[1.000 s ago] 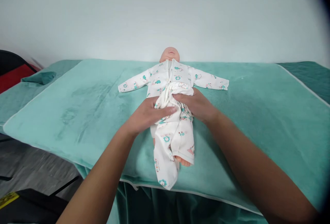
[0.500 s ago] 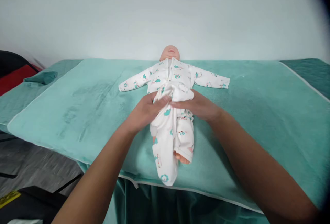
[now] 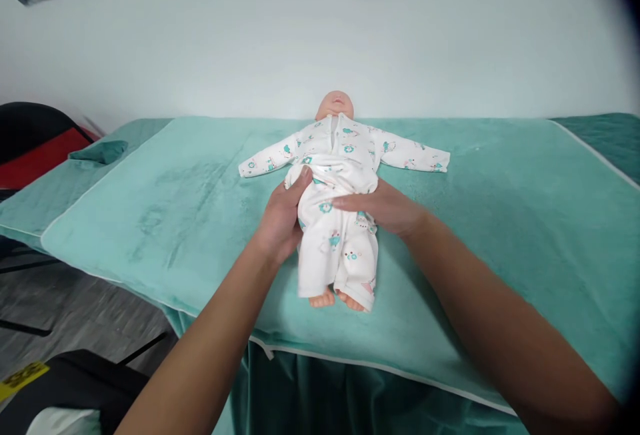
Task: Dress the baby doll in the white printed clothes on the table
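A baby doll (image 3: pixel 336 105) lies on its back on a green padded cover, its head towards the wall and its arms spread. It wears a white printed top (image 3: pixel 345 145) with long sleeves. White printed trousers (image 3: pixel 325 248) cover its legs, and the toes of both feet show below the cuffs. My left hand (image 3: pixel 285 218) grips the trousers at the waist, thumb on top and fingers hidden at the side. On the other hip, my right hand (image 3: pixel 387 207) holds the trousers, its thumb across the front and its other fingers out of sight.
The green cover (image 3: pixel 165 215) spreads over the table against a white wall (image 3: pixel 320 28). At the left are a red and black chair (image 3: pixel 45 148) and a folded green cloth (image 3: pixel 100 153). A black bag-like item (image 3: pixel 75 381) sits at the lower left.
The left trouser leg has been drawn up, so the foot on that side now shows. My left hand has shifted outward to the hip, and the view has turned slightly.
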A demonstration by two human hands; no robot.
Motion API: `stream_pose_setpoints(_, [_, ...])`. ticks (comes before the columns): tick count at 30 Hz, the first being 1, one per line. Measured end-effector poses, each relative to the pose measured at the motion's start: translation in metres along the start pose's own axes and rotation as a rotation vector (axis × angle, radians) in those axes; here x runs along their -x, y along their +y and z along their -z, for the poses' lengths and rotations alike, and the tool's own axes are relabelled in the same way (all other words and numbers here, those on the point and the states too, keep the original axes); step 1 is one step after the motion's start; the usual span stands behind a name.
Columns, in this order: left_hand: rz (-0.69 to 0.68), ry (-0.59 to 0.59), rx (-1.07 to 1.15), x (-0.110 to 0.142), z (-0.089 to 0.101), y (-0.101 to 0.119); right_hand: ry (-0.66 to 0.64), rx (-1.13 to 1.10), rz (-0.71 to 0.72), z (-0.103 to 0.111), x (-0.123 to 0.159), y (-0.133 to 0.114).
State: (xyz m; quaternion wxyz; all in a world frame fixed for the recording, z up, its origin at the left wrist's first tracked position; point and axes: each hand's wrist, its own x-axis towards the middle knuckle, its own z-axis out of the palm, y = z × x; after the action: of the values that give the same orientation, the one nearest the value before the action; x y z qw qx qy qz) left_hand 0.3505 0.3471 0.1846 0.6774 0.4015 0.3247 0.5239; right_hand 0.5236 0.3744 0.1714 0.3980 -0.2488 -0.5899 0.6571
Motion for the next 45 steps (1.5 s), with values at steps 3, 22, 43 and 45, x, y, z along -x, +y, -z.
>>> stream_pose_setpoints(3, [0.007, -0.021, 0.035, 0.002, 0.002, -0.001, 0.044, -0.133, 0.076, -0.005, -0.003, 0.005])
stream_pose_setpoints(22, [-0.002, -0.012, 0.111, -0.002, -0.010, -0.007, -0.016, -0.132, 0.050, 0.005, -0.001, 0.014])
stream_pose_setpoints(43, [0.005, 0.323, -0.209, 0.099, -0.035, -0.006, -0.320, 0.486, 0.034, 0.004, 0.008, -0.008])
stream_pose_setpoints(45, [0.021, 0.396, -0.154, 0.111, -0.045, -0.008, -0.345, 0.597, 0.014, 0.000, 0.010, -0.015])
